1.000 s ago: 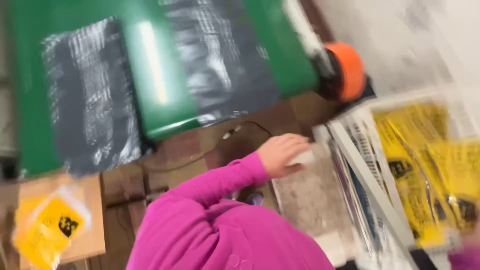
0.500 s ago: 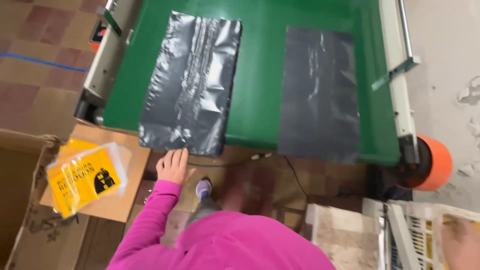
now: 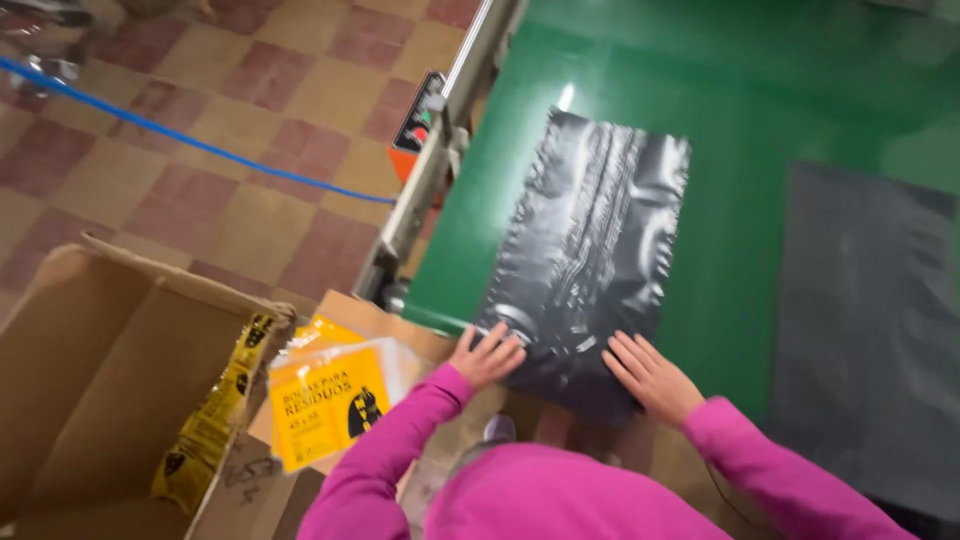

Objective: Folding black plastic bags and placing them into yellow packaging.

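A shiny black plastic bag (image 3: 590,250) lies flat on the green conveyor belt (image 3: 740,130), its near end hanging over the belt's edge. My left hand (image 3: 486,354) rests with fingers spread on the bag's near left corner. My right hand (image 3: 650,375) lies flat on the bag's near right part. Both arms wear magenta sleeves. A second dark bag (image 3: 868,320) lies flat on the belt to the right, apart from both hands.
A pack of yellow printed bags (image 3: 325,400) sits on a cardboard surface by my left arm. An open cardboard box (image 3: 110,370) stands at lower left with yellow packs inside. The conveyor's metal side rail (image 3: 440,150) and a blue hose (image 3: 180,135) cross the tiled floor.
The view has swung left and closer to the belt. My left hand moved up onto the first bag, and my right hand came from the right side onto the same bag.
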